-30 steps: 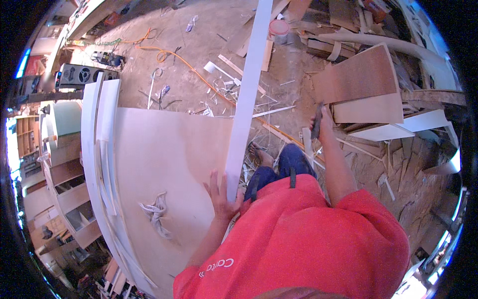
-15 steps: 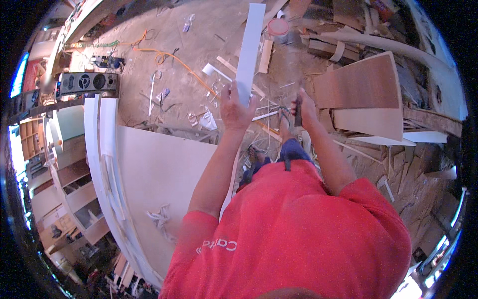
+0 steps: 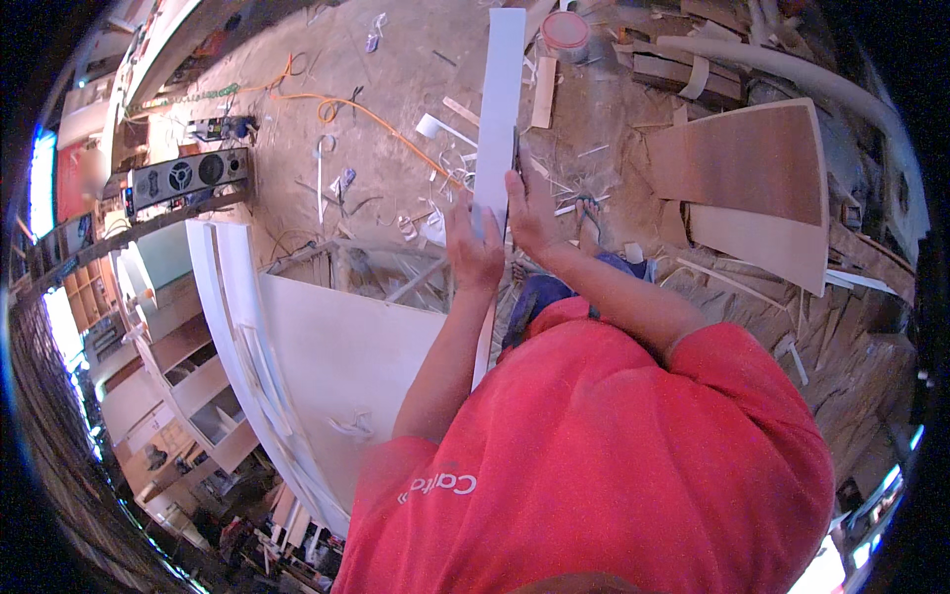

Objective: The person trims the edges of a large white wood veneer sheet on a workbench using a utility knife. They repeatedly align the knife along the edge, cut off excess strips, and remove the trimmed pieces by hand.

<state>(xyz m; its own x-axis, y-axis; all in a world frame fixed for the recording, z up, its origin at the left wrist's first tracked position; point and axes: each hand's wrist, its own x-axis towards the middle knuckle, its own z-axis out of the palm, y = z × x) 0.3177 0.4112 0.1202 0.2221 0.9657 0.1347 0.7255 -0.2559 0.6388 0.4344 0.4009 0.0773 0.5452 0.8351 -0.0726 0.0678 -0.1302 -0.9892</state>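
Long white strip (image 3: 498,109): narrow flat board, pale face up, running from the hands away toward the far floor and also back under the left forearm. Held in both hands.

Left hand (image 3: 474,247): fingers closed round the strip's left edge, thumb side on top.

Right hand (image 3: 529,213): wrapped on the strip's right edge, just beyond the left hand; a dark slim object sits against the edge at the fingers, kind unclear.

Large white panel (image 3: 346,346): flat sheet lying below and left of the left hand, with curved white strips (image 3: 233,327) stacked along its far left edge and a small scrap lying on its surface.

Floor (image 3: 396,89): dusty concrete beyond both hands, littered with offcuts, shavings and thin slats.

Orange cable (image 3: 366,114): trailing across the floor, beyond and left of the hands.

Red-lidded tin (image 3: 564,35): standing just right of the strip's far end.

Brown plywood sheets (image 3: 752,168): leaning well to the right of the right hand.

Black speaker unit (image 3: 188,176): far left of the hands, on a ledge.
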